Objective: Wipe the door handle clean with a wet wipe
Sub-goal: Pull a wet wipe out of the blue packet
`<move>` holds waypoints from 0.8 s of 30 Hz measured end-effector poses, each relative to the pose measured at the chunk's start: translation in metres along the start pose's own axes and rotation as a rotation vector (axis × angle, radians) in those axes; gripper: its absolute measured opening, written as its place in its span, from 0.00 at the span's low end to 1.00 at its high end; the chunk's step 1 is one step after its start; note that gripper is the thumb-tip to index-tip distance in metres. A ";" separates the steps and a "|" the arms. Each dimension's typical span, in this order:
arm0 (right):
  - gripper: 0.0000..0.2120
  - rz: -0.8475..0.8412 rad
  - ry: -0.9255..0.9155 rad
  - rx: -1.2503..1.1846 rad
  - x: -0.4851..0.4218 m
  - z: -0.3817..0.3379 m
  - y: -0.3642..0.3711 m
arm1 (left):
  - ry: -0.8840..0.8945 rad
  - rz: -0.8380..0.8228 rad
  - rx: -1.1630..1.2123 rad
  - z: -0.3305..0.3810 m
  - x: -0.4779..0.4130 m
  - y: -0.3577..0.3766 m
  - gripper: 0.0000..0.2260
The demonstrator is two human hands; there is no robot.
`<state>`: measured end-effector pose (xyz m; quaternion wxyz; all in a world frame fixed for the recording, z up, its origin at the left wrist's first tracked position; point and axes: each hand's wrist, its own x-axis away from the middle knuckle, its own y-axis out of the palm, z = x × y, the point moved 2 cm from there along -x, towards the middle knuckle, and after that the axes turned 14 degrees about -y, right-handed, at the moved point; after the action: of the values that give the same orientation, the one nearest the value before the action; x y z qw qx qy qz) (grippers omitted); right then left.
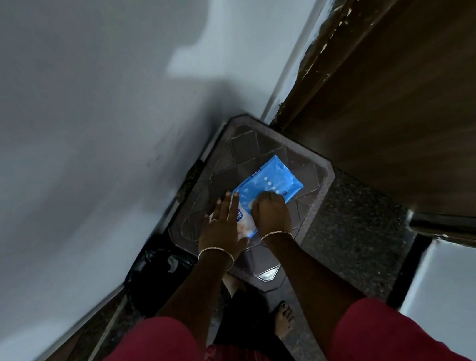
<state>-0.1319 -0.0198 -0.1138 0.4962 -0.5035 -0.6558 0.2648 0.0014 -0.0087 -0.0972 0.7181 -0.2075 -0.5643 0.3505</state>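
We're over a dark brown wooden door [405, 112] at 2 o'clock, edge-on to us; no handle in view, so we can't say where it sits; below it, a dark translucent plastic stool top with a diamond pattern [249, 147] in the corner by the grey wall [66, 113]; on that lies the blue soft-plastic wet wipe pack [274, 185], long axis running 8 o'clock to 2 o'clock, flat on the stool. Left hand [222, 226] sits at the pack's 8 o'clock end, palm down, fingers spread flat, pinning it, not gripping; right hand [271, 212] is on the pack's middle, fingers curled under toward the flap area, so both hands touch it; whether a wipe is pinched there we can't tell, knuckles hide it. Our read: still at the wipe-extraction step; the pull should go up toward us while the left holds the pack down; the door then lies off to the right hand's side.
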 end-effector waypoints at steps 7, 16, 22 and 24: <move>0.17 0.027 -0.046 -0.016 0.006 0.005 0.002 | -0.021 -0.014 -0.009 0.001 -0.001 0.000 0.49; 0.13 0.114 0.122 -0.351 0.017 0.006 -0.012 | -0.040 -0.018 -0.075 0.003 -0.001 0.002 0.47; 0.11 0.213 0.160 -0.413 0.031 0.005 -0.024 | -0.082 -0.049 -0.118 0.008 -0.002 0.004 0.45; 0.08 0.309 0.148 -0.471 0.037 0.002 -0.028 | -0.095 -0.054 -0.133 0.009 -0.002 0.003 0.45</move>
<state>-0.1452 0.0047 -0.0768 0.3661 -0.7165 -0.5769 0.1404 -0.0087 -0.0090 -0.0985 0.6842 -0.2227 -0.6253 0.3022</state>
